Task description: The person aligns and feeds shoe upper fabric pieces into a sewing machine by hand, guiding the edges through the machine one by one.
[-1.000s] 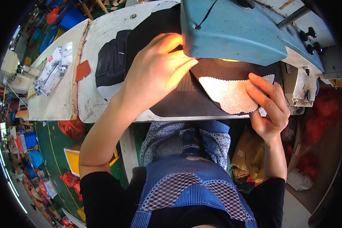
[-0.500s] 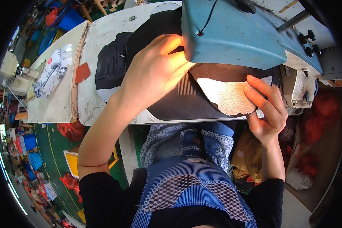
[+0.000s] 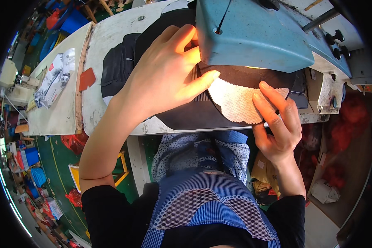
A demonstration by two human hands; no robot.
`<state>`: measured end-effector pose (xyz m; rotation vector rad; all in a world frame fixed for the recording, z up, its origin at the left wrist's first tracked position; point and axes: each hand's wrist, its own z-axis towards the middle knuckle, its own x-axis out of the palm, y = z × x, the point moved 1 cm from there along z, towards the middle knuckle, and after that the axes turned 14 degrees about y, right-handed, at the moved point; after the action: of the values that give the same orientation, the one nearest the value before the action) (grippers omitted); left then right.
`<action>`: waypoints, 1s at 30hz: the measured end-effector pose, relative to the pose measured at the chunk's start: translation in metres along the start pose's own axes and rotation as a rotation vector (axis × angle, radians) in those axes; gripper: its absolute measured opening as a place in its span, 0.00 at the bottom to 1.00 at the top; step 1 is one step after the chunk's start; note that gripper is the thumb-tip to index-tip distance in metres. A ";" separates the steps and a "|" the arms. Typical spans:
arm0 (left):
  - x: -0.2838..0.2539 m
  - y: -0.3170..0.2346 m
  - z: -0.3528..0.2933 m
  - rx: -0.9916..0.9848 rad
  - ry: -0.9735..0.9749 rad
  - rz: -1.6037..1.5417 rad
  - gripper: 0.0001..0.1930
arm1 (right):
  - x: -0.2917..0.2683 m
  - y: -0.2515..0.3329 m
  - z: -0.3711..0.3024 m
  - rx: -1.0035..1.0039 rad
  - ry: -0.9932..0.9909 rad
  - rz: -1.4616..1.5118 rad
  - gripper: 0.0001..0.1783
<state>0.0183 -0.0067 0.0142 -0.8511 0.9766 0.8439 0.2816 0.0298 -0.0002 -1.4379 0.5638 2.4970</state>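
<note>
A dark fabric piece [image 3: 252, 75] lies under the head of a teal sewing machine [image 3: 256, 45]. Along its near side runs a pale, zigzag-edged patch [image 3: 233, 101], lit brightly by the machine's lamp. My right hand [image 3: 279, 126] grips this edge, two fingers on top of the patch and the thumb at its lower rim. My left hand [image 3: 163, 76] rests over the dark material left of the machine head, thumb stretched to the patch's left corner. Its other fingers are spread, with tips partly hidden by the machine. A larger black panel [image 3: 190, 115] spreads beneath.
A folded black piece [image 3: 115, 64] lies left on the white table [image 3: 107, 35], near a small reddish-brown scrap [image 3: 87, 79]. A silvery plastic package [image 3: 56, 80] sits on the adjoining board. The table's near edge runs just before my apron [image 3: 202, 194].
My right hand and the patched piece have shifted left. My left thumb has moved out from beside the machine head and now points at the patch's corner.
</note>
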 end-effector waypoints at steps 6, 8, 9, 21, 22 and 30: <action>0.003 0.002 0.000 0.003 0.020 -0.005 0.13 | 0.002 0.010 0.002 0.031 0.029 0.007 0.30; 0.005 0.004 -0.002 -0.017 0.028 -0.011 0.13 | -0.003 0.009 0.005 0.015 0.051 0.042 0.30; 0.007 0.006 -0.003 -0.027 0.026 -0.014 0.13 | -0.007 0.008 0.007 -0.003 0.072 0.078 0.29; 0.002 0.023 0.000 0.110 0.011 0.108 0.09 | -0.024 -0.028 0.022 -0.070 0.009 -0.026 0.22; 0.000 0.023 0.001 0.195 0.011 0.215 0.09 | -0.021 -0.025 0.021 -0.107 -0.010 -0.075 0.23; -0.001 0.010 0.005 -0.006 0.060 -0.045 0.14 | -0.014 -0.024 0.018 -0.009 -0.049 -0.064 0.23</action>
<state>0.0110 0.0015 0.0151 -0.9050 1.0042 0.7868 0.2834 0.0595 0.0144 -1.3716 0.4899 2.4810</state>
